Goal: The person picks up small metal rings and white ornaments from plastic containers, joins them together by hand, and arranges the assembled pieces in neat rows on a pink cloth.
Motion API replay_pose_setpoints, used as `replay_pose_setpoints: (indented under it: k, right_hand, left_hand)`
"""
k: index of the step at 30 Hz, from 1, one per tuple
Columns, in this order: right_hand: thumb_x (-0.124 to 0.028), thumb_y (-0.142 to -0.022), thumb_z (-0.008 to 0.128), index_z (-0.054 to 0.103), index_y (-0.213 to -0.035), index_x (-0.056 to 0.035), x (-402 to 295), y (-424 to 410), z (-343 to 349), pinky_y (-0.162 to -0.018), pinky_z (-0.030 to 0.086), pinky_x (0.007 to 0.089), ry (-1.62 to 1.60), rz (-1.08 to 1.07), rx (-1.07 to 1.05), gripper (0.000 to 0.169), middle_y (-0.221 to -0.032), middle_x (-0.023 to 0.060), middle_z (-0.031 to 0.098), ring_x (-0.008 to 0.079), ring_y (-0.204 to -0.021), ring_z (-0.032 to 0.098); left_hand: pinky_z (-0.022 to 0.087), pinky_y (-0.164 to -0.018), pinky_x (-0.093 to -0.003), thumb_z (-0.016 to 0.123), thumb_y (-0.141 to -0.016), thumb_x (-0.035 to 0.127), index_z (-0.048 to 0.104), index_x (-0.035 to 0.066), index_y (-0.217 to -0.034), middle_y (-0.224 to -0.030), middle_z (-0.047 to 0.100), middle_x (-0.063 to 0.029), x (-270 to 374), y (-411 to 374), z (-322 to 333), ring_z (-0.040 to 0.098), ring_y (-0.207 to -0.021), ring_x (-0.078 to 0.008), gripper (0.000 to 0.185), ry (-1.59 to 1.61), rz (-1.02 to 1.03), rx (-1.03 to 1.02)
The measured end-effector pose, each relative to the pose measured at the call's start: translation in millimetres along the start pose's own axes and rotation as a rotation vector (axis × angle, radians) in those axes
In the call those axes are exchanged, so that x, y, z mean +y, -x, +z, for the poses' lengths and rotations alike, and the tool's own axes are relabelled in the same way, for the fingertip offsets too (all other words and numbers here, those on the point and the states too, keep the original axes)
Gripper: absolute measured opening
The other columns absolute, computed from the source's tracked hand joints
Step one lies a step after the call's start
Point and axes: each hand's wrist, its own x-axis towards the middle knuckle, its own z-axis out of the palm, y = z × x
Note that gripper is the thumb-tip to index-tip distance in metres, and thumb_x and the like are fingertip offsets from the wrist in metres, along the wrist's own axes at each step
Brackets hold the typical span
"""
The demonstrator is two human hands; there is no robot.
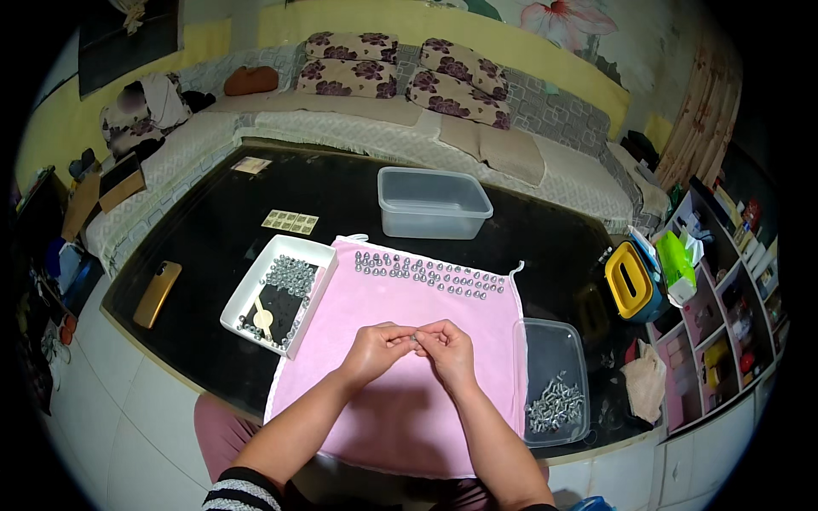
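Observation:
Above the pink cloth (364,306), my left hand (377,348) and my right hand (450,351) meet fingertip to fingertip. Both pinch a small metal part (414,337), mostly covered by the fingers. Beyond them, several rows of small domed metal parts (441,271) stand on the cloth's far half. On the left, a white box (233,310) overlaps the cloth; it holds many small silvery metal pieces (289,274) and a cream-coloured flat scoop-like piece (262,318). To the right, a clear plastic lid (553,345) carries a pile of small metal cylindrical pieces (555,404).
A clear plastic tub (434,223) stands on the black table (204,255) at the back. Nearby lie a sticker sheet (290,221) and a gold phone (157,294). A yellow-topped tissue box (629,281), a beige cloth (644,383) and a shelf unit (693,358) are on the right.

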Motion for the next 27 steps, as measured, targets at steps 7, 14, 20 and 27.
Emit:
replay_pose_setpoints:
  k: [7, 14, 20, 27]
  right_hand:
    - [-0.001, -0.08, 0.059, 0.055, -0.085, 0.0029, -1.5, 1.7, 1.6, -0.062, 0.05, 0.0222, -0.058, -0.026, -0.005, 0.007, -0.076, 0.0105, 0.061, 0.0117, -0.066, 0.058]
    - [0.0, -0.08, 0.059, 0.055, -0.086, 0.0024, -0.3, 1.1, -3.5, -0.062, 0.05, 0.023, -0.077, -0.023, -0.019, 0.008, -0.076, 0.0105, 0.061, 0.0127, -0.066, 0.059]
    - [-0.002, -0.079, 0.061, 0.055, -0.083, 0.0007, -3.2, 0.5, -3.4, -0.06, 0.049, 0.0209, -0.071, 0.034, -0.033, 0.008, -0.074, 0.0071, 0.06, 0.0101, -0.063, 0.057]
    - [-0.004, -0.079, 0.062, 0.055, -0.083, -0.0001, -9.5, 0.3, -6.5, -0.058, 0.048, 0.0206, -0.11, 0.091, -0.08, 0.008, -0.073, 0.0069, 0.06, 0.01, -0.062, 0.057]
  left_hand:
    - [0.047, -0.067, -0.0223, 0.065, -0.076, 0.008, 0.065, 0.001, -0.093, -0.086, 0.062, -0.0081, -6.1, -2.2, -1.7, 0.057, -0.076, -0.0104, 0.018, 0.081, 0.021, 0.009]
    - [0.047, -0.066, -0.021, 0.065, -0.077, 0.006, 0.063, -0.003, -0.092, -0.082, 0.064, -0.0056, -3.7, -3.7, 0.5, 0.057, -0.073, -0.0085, 0.018, 0.197, -0.061, 0.009]
    - [0.047, -0.066, -0.0207, 0.065, -0.077, 0.007, 0.063, -0.003, -0.091, -0.082, 0.064, -0.0054, -4.7, -2.6, -0.7, 0.058, -0.073, -0.0075, 0.017, 0.131, -0.037, 0.024]
    - [0.048, -0.068, -0.0202, 0.066, -0.077, 0.007, 0.063, -0.002, -0.092, -0.083, 0.064, -0.0054, -6.9, -3.0, -1.1, 0.058, -0.074, -0.0076, 0.018, 0.221, -0.066, -0.004]
